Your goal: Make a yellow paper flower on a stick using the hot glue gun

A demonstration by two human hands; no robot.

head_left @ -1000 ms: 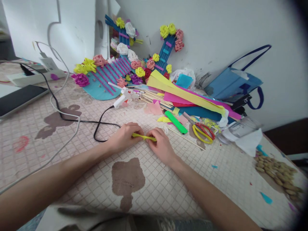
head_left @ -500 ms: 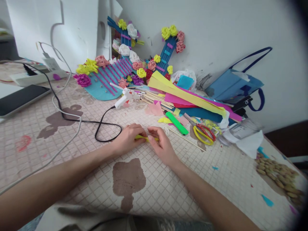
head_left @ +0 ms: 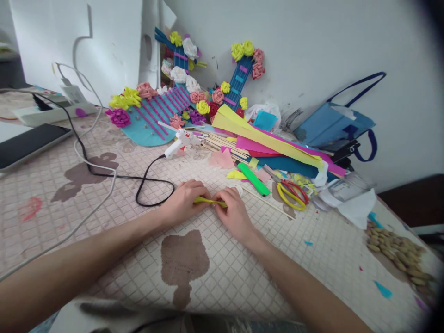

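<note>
Between my two hands runs a narrow strip of yellow crepe paper [head_left: 204, 200], pinched thin and twisted-looking in the middle. My left hand [head_left: 186, 199] is closed on one end of it. The other end sits in the curled fingers of my right hand [head_left: 234, 212]. Both hands are close together, low over the checked tablecloth. A black cord loops just left of my left hand, leading to a white glue gun [head_left: 180, 141]. Past my right hand lie a bright green long-bodied tool [head_left: 253, 179], a thin stick [head_left: 268, 202] and scissors with yellow and red handles [head_left: 291, 198].
Farther back are a blue guitar shape with paper flowers [head_left: 152, 120], wooden sticks [head_left: 225, 145] and yellow and pink paper sheets [head_left: 267, 136]. A blue bag [head_left: 336, 122] leans on the wall. Nuts in shells [head_left: 398, 254] lie far right, a dark tablet-like device [head_left: 31, 143] left.
The fingers of my right hand have closed in on the yellow strip, and the thumb has tucked down. My left hand keeps its hold. The view has shifted slightly.
</note>
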